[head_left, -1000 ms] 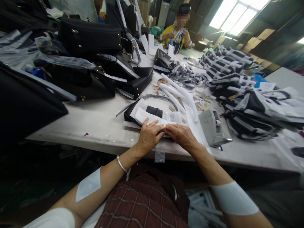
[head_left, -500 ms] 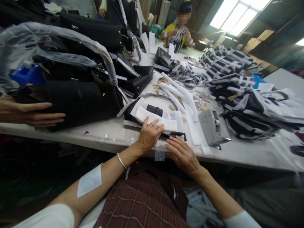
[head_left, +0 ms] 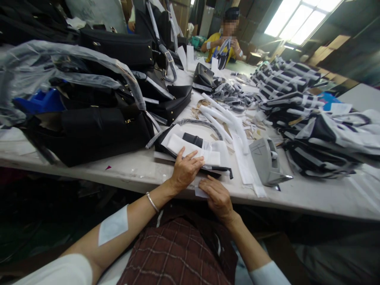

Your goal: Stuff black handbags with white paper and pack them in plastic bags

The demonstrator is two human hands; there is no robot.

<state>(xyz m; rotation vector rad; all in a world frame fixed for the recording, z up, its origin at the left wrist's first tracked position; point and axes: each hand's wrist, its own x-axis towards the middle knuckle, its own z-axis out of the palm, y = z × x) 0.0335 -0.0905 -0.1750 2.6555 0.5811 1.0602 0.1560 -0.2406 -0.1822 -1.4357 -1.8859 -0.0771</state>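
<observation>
My left hand (head_left: 187, 169) lies with spread fingers on the white wrapping sheet (head_left: 190, 152) that partly covers a small black handbag (head_left: 162, 143). A dark strap piece (head_left: 192, 138) shows above the sheet, and a clear, shiny patch sits near the sheet's right part. Below the bag, at the table's front edge, my right hand (head_left: 218, 198) has its fingers bent together over a short piece of clear tape (head_left: 202, 192). The fingertips cover the tape's right end. The bag's wrapped handle (head_left: 204, 122) arches behind it.
A large black handbag (head_left: 107, 134) with a plastic-wrapped handle stands left, more bags behind it. White foam strips (head_left: 237, 134) and a grey tape dispenser (head_left: 267, 160) are right of my hands. Stacked wrapped bags (head_left: 320, 146) fill the right. A person (head_left: 227, 39) works across the table.
My right hand has moved left and closed onto the tape at the table edge. My left hand stays on the sheet. Another person's hand has left the large handbag at left.
</observation>
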